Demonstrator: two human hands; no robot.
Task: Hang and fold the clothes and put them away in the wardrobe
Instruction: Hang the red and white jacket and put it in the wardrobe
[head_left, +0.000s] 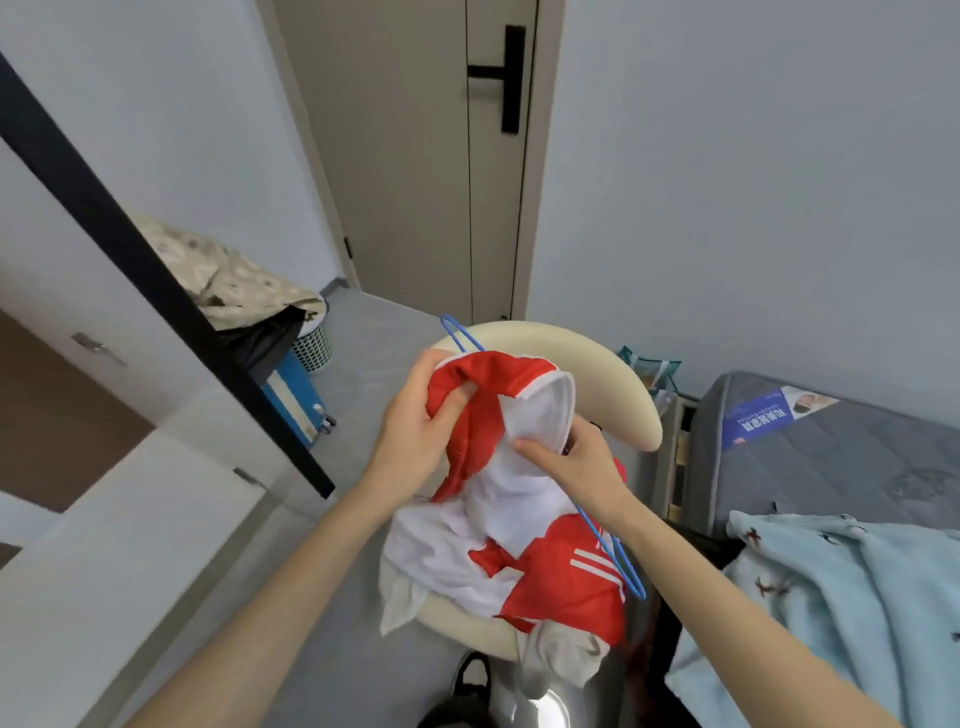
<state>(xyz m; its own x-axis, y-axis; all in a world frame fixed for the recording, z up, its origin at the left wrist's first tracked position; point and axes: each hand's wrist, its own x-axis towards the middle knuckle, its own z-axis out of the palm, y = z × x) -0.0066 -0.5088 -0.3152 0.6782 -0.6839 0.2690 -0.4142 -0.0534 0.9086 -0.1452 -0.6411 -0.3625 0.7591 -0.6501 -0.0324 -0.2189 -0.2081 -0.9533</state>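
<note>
A red and white garment (524, 519) hangs bunched in front of me, above a cream chair (597, 374). My left hand (421, 421) grips its red upper part, fingers tucked into the folds. My right hand (576, 457) pinches the white fabric by the neck opening and also holds a thin blue wire hanger (613, 556). The hanger's hook pokes out above the garment at the top left, and one of its arms runs down to the lower right. The rest of the hanger is hidden inside the cloth.
A light blue patterned garment (841, 597) lies on the grey mattress (841, 457) at the right. A white wardrobe (104, 519) with a black edge stands at the left. Behind it are a laundry basket (311, 345) and a patterned cloth heap (234, 275). A closed door (436, 182) is ahead.
</note>
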